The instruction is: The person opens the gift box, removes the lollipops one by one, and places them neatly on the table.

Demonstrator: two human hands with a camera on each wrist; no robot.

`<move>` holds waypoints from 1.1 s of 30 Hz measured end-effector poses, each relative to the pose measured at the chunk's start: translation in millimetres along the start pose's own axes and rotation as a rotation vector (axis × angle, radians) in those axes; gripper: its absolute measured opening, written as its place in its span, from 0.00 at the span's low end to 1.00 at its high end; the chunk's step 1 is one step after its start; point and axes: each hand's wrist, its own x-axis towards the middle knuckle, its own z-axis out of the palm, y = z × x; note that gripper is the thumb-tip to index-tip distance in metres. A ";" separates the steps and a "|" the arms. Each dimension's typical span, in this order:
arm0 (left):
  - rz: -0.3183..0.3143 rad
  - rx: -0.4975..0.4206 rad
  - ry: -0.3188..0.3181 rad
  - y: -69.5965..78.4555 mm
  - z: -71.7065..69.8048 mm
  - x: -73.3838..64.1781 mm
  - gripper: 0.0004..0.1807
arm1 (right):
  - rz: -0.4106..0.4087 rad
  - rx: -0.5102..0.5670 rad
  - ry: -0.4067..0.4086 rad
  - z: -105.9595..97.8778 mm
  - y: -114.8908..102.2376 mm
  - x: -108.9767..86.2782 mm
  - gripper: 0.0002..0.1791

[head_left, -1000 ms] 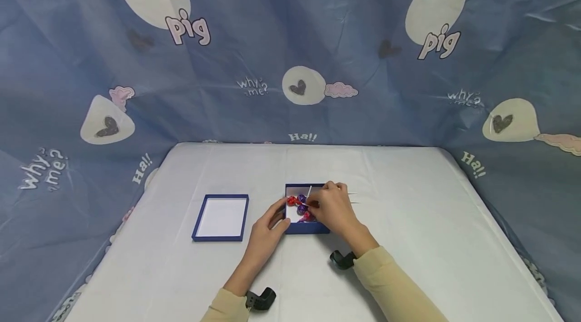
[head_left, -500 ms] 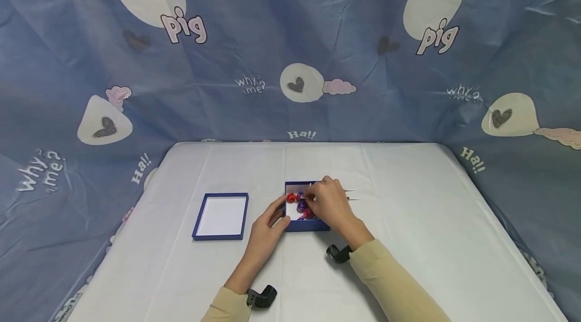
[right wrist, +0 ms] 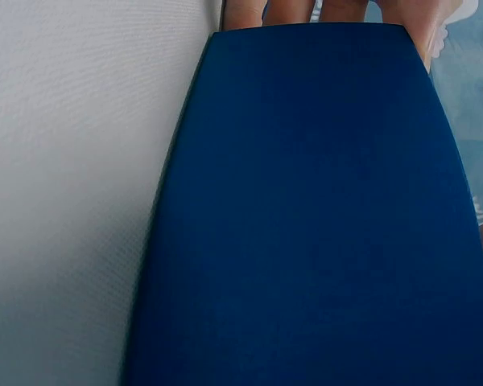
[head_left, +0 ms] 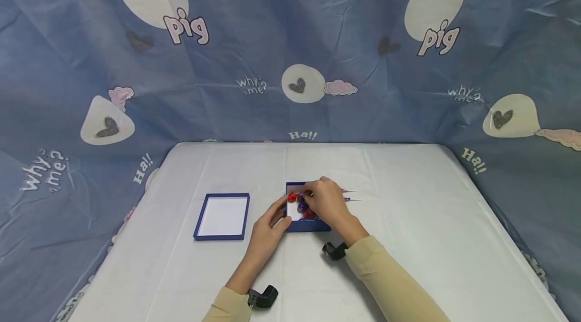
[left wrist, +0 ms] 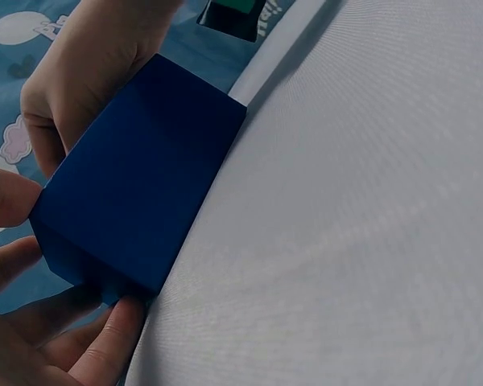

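A blue box (head_left: 308, 227) with a white inside stands mid-table and holds several wrapped lollipops, red and purple. One red lollipop (head_left: 292, 197) lies by its left wall. My left hand (head_left: 267, 231) holds the box at its left side, thumb at the near corner. In the left wrist view the fingers curl about the end of the blue box (left wrist: 145, 177). My right hand (head_left: 328, 203) reaches over the right wall, fingers bent down inside, pinching a lollipop (head_left: 301, 201) among the others; its fingertips are mostly hidden. The blue box wall (right wrist: 314, 201) fills most of the right wrist view.
A blue-rimmed lid (head_left: 220, 237), white inside up, lies left of the box on the white-covered table (head_left: 436, 241). Thin white sticks (head_left: 351, 200) with coloured wrapper ends lie just right of the box, partly behind my right hand. A patterned blue curtain (head_left: 218, 110) hangs behind.
My right hand has moved slightly left and further over the box; the white stick seen upright near its fingers is now hidden. My left hand stays on the box.
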 end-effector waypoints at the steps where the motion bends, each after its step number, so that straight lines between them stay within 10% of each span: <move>1: 0.005 -0.002 0.004 -1.2 0.7 -0.5 0.29 | 0.005 0.003 -0.002 -0.3 -0.3 -0.5 0.06; 17: -0.008 0.019 0.013 -36.0 1.7 -2.2 0.29 | 0.059 0.107 0.027 -2.7 -4.7 -7.8 0.05; 33: 0.043 0.016 0.000 -30.7 0.4 8.0 0.28 | 0.108 0.149 0.088 -26.7 -8.9 3.4 0.07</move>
